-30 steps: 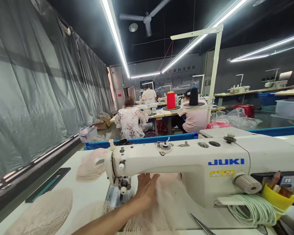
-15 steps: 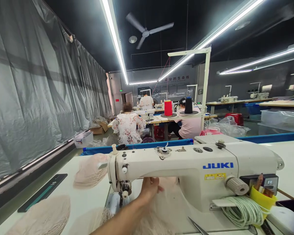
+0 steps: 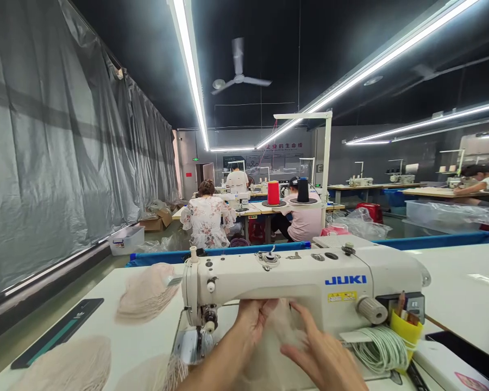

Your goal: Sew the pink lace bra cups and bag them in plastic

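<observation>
pink fabric (image 3: 283, 332) now takes the right hand (image 3: 321, 354) beside the left hand (image 3: 253, 321).

Garment sewing workshop, factory-floor type. On the white work table (image 3: 464, 266): an industrial JUKI sewing machine (image 3: 301, 282), with stacks of pale pink fabric pieces (image 3: 146, 293) toward the table's left side. Behind the machine, a thread stand (image 3: 327, 163) carries a red thread cone (image 3: 273, 193) and a black thread cone (image 3: 302, 190). Further rows of tables hold more sewing machines (image 3: 361, 181), with workers seated at them, one a person in a floral blouse (image 3: 207, 220), back to camera. Long strip lights (image 3: 189, 70) and a ceiling fan (image 3: 238, 79) on a black ceiling. Grey plastic sheeting (image 3: 65, 152) covers the left wall; clear plastic bins (image 3: 444, 214) at right.
</observation>
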A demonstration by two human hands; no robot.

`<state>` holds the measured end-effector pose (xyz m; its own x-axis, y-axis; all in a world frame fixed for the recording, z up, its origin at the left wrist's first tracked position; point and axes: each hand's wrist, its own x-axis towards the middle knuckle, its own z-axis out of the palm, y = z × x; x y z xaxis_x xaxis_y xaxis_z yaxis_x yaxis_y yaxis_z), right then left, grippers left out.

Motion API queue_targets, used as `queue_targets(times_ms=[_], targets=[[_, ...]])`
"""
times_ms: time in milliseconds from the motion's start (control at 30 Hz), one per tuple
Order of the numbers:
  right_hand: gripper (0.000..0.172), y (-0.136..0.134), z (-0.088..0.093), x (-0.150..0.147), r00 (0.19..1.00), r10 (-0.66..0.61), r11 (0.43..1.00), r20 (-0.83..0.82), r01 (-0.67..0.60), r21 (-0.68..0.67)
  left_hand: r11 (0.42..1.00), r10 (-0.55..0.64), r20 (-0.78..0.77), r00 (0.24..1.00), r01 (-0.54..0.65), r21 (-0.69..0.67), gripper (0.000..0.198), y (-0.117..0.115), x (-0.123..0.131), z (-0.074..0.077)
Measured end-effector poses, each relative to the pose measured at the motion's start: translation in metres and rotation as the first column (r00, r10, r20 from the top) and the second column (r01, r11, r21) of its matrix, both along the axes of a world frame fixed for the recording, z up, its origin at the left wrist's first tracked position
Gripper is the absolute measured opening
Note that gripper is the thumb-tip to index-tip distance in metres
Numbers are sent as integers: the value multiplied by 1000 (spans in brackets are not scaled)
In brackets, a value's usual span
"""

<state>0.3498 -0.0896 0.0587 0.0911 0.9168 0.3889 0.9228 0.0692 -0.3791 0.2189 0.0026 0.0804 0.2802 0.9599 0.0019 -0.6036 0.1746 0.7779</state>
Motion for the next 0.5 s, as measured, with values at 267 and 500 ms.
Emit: queue_targets(times_ms=[267, 500], targets=[[36, 25, 5, 8, 999, -27, 998, 45, 25, 49, 989, -124, -145, 982, 111, -95, 17, 7, -19, -18], [39, -19, 57, 47, 990, 130, 987, -46, -125, 101, 988, -143, -320, 937, 117, -99, 25, 31, -15, -36]])
